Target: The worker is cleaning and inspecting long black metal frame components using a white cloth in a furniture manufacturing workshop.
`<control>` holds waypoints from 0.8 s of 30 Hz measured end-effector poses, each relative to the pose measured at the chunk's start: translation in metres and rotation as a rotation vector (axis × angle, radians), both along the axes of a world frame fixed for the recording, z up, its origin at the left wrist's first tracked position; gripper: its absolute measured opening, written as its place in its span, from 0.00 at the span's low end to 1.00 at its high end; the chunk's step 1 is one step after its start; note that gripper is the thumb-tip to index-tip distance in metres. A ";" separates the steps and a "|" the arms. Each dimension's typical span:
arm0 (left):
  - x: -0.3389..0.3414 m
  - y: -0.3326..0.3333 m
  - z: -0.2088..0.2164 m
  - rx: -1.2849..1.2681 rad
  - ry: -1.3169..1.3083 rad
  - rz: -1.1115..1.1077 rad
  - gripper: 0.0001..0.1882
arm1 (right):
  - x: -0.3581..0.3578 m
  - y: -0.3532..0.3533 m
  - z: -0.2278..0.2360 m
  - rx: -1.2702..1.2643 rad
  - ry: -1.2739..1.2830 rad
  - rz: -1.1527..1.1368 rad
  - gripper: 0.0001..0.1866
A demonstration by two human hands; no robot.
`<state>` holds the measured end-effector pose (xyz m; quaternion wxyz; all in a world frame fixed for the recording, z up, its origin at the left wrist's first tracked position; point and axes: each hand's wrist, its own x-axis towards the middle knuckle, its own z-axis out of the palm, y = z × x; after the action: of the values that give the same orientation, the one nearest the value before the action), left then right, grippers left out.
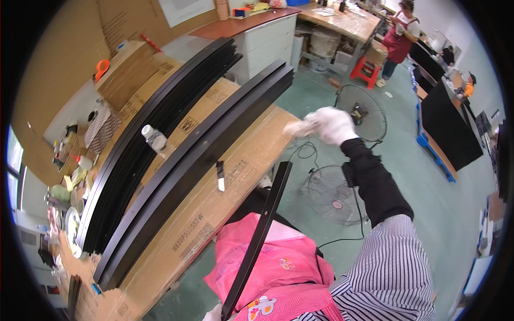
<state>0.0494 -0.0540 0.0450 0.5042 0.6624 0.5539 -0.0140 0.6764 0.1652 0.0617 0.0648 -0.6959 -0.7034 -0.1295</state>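
My left hand [213, 313], in a white glove, is cut off by the lower edge of the view. It grips the lower end of a long black bar [262, 231], which leans up across my pink apron [289, 251]. Stretched out to the right, my white-gloved right hand [334, 127] is closed on a pale, crumpled rag [301, 128], slightly blurred. Two stacks of long black bars, a near stack [198, 139] and a far stack [160, 112], lie on the cardboard-covered table [187, 235]. A knife with a black handle [220, 175] rests before the near stack.
A clear bottle with a white cap [155, 138] stands between the stacks. Two floor fans, one upright [361, 113] and one lower [336, 195], stand on the right with a trailing cable. Farther back are a red stool [367, 71] and a person in a red apron [401, 37].
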 end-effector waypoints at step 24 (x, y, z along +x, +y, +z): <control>0.073 0.076 -0.052 -1.448 -0.942 0.279 0.36 | -0.114 0.033 -0.122 0.160 0.523 -0.061 0.18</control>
<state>0.1228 0.0224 -0.0075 0.9744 0.0426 0.2191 -0.0253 0.5628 0.1983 -0.0605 0.2950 -0.7190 -0.6292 -0.0025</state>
